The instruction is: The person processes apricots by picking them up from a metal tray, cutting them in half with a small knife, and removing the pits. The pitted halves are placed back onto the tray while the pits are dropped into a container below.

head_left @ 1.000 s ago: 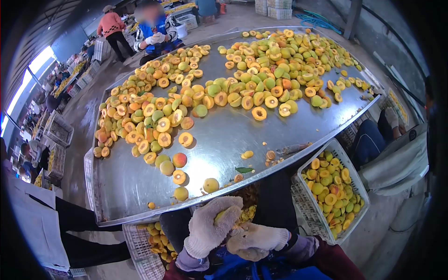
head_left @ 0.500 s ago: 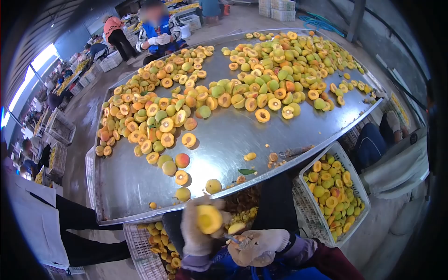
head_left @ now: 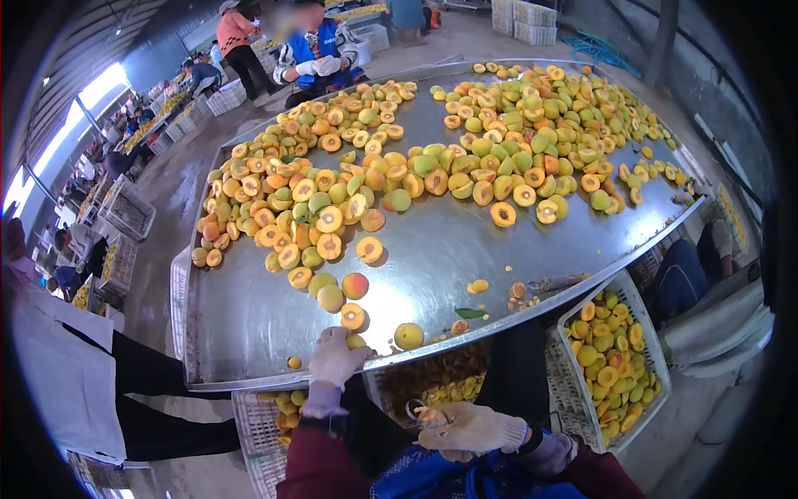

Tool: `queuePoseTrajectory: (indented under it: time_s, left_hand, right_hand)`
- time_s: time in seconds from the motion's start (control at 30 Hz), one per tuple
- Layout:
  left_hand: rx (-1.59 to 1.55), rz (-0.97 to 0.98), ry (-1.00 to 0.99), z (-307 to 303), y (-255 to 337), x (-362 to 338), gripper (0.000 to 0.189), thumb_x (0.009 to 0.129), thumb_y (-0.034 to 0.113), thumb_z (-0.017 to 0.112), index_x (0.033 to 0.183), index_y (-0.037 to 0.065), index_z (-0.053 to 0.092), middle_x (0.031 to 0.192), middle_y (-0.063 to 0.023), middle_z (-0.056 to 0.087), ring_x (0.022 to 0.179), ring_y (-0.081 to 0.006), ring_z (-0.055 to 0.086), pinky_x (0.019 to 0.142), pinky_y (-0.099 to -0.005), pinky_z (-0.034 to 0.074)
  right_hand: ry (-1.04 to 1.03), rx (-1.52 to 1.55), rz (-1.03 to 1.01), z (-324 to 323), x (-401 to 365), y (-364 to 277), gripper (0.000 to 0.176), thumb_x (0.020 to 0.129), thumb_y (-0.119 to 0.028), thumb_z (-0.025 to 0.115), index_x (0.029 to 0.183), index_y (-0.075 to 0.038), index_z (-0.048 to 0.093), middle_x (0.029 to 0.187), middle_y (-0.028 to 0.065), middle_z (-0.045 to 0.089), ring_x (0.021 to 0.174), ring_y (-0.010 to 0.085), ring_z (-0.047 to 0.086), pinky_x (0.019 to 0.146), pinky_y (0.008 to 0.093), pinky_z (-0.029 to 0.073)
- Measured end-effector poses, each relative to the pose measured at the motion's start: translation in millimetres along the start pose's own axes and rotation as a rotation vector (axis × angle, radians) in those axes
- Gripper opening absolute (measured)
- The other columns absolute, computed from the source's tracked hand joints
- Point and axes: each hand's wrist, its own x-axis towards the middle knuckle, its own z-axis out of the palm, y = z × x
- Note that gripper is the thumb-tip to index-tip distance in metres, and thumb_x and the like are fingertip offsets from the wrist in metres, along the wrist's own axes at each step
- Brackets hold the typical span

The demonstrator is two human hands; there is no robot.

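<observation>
My left hand [head_left: 337, 359], in a knitted glove, is at the near edge of the metal table. Its fingers curl round a small yellow peach [head_left: 357, 342], which they partly cover. Low in front of my body, my gloved right hand [head_left: 475, 429] is closed on a pitting tool [head_left: 413, 407] with a thin metal loop; most of the tool is hidden by the fingers. Pale brown scraps cling near its tip. Close to my left hand lie a cut peach half [head_left: 352, 317] and a whole-looking yellow peach [head_left: 408, 336].
Halved peaches [head_left: 499, 166] are heaped across the metal table [head_left: 449, 266]. A crate of peach halves [head_left: 665, 366] stands at right, another crate [head_left: 259, 432] below left. Scraps, a leaf [head_left: 470, 313] and a knife-like tool [head_left: 559, 283] lie near the edge. A co-worker [head_left: 320, 58] sits opposite.
My left hand has gone forward to the table edge and onto a peach; the peach half it held is gone from it. My right hand stays low with the tool. The view has shifted slightly.
</observation>
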Motion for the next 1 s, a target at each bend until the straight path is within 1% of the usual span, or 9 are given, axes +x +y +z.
queuePoseTrajectory:
  time_s: [0.07,0.13,0.2,0.23,0.33,0.43,0.6,0.93,1.0]
  left_hand:
    - [-0.025,-0.14,-0.23,3,7,20,0.059,0.07,0.035,0.074,0.118,0.004,0.06,0.122,-0.0185,0.056,0.112,-0.0361,0.055,0.095,-0.0442,0.045]
    - [-0.035,-0.012,-0.15,11,-2,23,0.055,0.076,0.034,0.071,0.119,0.004,0.058,0.114,-0.0167,0.06,0.101,-0.0325,0.062,0.083,-0.0434,0.052]
    - [-1.05,-0.37,-0.391,1,3,19,0.047,0.084,0.031,0.067,0.121,0.004,0.056,0.104,-0.0143,0.062,0.086,-0.026,0.066,0.065,-0.0374,0.055]
    - [-1.307,-0.295,-0.348,-5,12,6,0.041,0.094,0.031,0.053,0.121,0.001,0.053,0.099,-0.0142,0.064,0.075,-0.0204,0.065,0.055,-0.0312,0.055]
    - [-1.713,-0.353,-0.391,-27,43,-33,0.047,0.098,0.037,0.044,0.12,-0.004,0.053,0.104,-0.019,0.065,0.079,-0.0229,0.066,0.063,-0.0327,0.058]
    - [-1.718,-0.3,-0.507,-41,65,-54,0.052,0.103,0.041,0.033,0.125,-0.003,0.05,0.112,-0.0224,0.064,0.086,-0.0228,0.066,0.073,-0.0338,0.057]
    - [-1.771,-0.259,-0.658,-50,86,-70,0.057,0.104,0.042,0.029,0.121,-0.008,0.052,0.109,-0.0222,0.064,0.096,-0.0262,0.066,0.084,-0.0344,0.056]
    - [-1.591,-0.125,-0.555,-47,95,-89,0.06,0.104,0.046,0.031,0.117,-0.006,0.058,0.105,-0.0154,0.066,0.094,-0.0217,0.066,0.084,-0.0313,0.054]
    - [-1.524,-0.034,-0.522,-48,93,-89,0.059,0.104,0.046,0.033,0.117,-0.005,0.059,0.104,-0.0144,0.066,0.093,-0.021,0.065,0.084,-0.0311,0.053]
  right_hand:
    - [0.044,-0.007,0.008,0,-5,-4,0.021,0.093,-0.033,0.059,0.092,-0.014,0.051,0.061,-0.0031,0.047,0.049,0.0068,0.045,0.043,0.0227,0.034]
    - [0.086,-0.008,0.014,-2,-4,1,0.02,0.093,-0.032,0.059,0.092,-0.014,0.051,0.061,-0.0032,0.047,0.049,0.0072,0.044,0.043,0.0229,0.034]
    - [0.064,0.063,-0.12,-6,7,15,0.02,0.093,-0.034,0.058,0.09,-0.014,0.053,0.061,-0.003,0.048,0.051,0.007,0.046,0.046,0.0229,0.037]
    - [0.06,0.067,-0.118,-5,6,11,0.02,0.093,-0.034,0.058,0.09,-0.014,0.053,0.061,-0.003,0.048,0.051,0.007,0.046,0.046,0.0229,0.037]
    - [0.156,0.068,-0.2,0,3,0,0.022,0.092,-0.035,0.059,0.092,-0.013,0.057,0.063,-0.0024,0.052,0.056,0.0079,0.052,0.051,0.0232,0.041]
    - [0.248,-0.169,-0.257,0,12,10,0.024,0.091,-0.035,0.06,0.096,-0.012,0.06,0.071,-0.0004,0.059,0.062,0.0142,0.06,0.057,0.0271,0.047]
    - [0.667,-0.66,-0.774,6,18,27,0.028,0.09,-0.038,0.061,0.102,-0.013,0.061,0.084,0.0044,0.065,0.074,0.0262,0.065,0.064,0.035,0.053]
    - [0.617,-0.763,-0.831,7,9,35,0.025,0.092,-0.037,0.059,0.099,-0.013,0.061,0.085,0.0053,0.064,0.072,0.0256,0.065,0.06,0.0356,0.053]
    - [0.503,-0.554,-0.669,10,1,31,0.024,0.092,-0.036,0.059,0.101,-0.014,0.06,0.085,0.0056,0.064,0.072,0.0261,0.065,0.062,0.0357,0.054]
